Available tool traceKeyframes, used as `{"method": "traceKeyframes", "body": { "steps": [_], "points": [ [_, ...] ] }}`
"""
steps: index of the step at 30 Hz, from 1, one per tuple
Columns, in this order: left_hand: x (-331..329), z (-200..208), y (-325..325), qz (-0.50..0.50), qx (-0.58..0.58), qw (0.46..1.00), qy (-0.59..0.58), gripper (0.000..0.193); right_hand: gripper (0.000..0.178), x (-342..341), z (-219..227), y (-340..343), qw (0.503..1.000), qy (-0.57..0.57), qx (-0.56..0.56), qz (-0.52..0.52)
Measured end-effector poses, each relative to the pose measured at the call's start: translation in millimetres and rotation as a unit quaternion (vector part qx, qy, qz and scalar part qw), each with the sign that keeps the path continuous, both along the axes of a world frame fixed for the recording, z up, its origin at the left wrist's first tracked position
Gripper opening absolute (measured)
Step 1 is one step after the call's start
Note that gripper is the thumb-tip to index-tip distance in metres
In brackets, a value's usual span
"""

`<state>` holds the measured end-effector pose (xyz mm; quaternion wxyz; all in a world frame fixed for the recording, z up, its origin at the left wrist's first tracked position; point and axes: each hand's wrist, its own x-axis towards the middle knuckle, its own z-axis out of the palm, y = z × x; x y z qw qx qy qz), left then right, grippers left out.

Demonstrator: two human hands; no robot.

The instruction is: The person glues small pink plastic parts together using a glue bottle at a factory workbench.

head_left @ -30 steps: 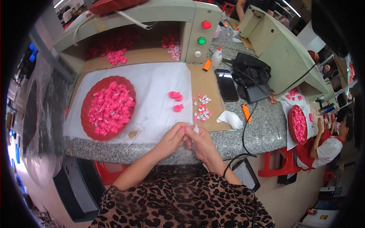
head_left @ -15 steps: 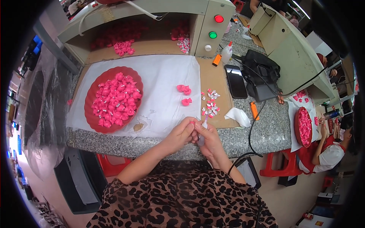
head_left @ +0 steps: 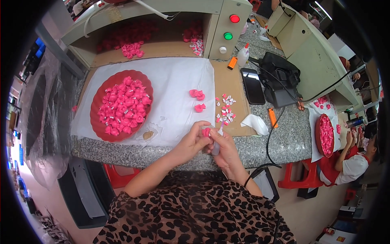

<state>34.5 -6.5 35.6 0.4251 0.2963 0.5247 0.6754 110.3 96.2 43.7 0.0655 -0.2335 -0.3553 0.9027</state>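
Note:
Between the fingertips of my left hand [head_left: 191,143] is a small pink molded piece [head_left: 206,132]. My right hand [head_left: 227,152] is closed round a small squeeze bottle [head_left: 216,148] with a thin pinkish nozzle that points up and away from me. Both hands meet above the table's front edge. Just beyond them, small white-and-pink pieces [head_left: 226,117] lie scattered on cardboard. A few loose pink pieces [head_left: 197,94] rest on the white paper [head_left: 174,81]. To the left, a red scalloped bowl [head_left: 96,118] holds a heap of similar pink pieces.
A beige cabinet [head_left: 215,40] with more pink pieces inside stands behind. On the right are a phone [head_left: 252,87], a black bag [head_left: 280,73], a white bottle [head_left: 243,56], orange lighters [head_left: 272,118], a crumpled tissue [head_left: 255,124] and a cable. Farther right, another person [head_left: 349,164] sits at work.
My left fingers have shifted so the pink piece shows more plainly. The squeeze bottle has moved slightly in my right hand.

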Motion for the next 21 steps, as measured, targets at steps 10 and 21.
{"method": "traceKeyframes", "body": {
  "steps": [10, 21],
  "points": [
    [-6, -7, -16, -0.014, 0.007, 0.99, -0.137, 0.03, 0.017, 2, 1, 6, 0.998, -0.045, -0.008, 0.049],
    [-53, 30, -45, 0.367, 0.178, 0.894, -0.186, 0.037, 0.016, 7, -5, 14, 0.999, -0.044, -0.006, 0.019]
  ]
}}
